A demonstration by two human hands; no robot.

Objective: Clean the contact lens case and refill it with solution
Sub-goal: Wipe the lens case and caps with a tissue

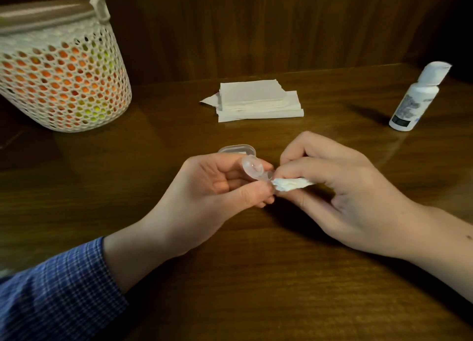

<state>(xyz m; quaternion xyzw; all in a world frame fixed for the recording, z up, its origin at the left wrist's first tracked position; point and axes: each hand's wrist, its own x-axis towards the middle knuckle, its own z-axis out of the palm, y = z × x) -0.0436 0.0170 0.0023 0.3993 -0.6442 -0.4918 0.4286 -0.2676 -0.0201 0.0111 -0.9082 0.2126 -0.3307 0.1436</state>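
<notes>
My left hand (217,187) pinches a small clear contact lens case (253,170) above the middle of the wooden table (230,276). My right hand (340,187) grips a crumpled white tissue (291,184) and presses its tip against the case. A clear plastic lid or outer case part (236,149) lies on the table just behind my left hand. The white solution bottle (414,100) stands capped at the right rear, apart from both hands.
A stack of folded white tissues (258,101) lies at the back centre. A white mesh basket (64,69) with a brown lid, holding orange and yellow things, stands at the back left. A dark wooden wall rises behind the table.
</notes>
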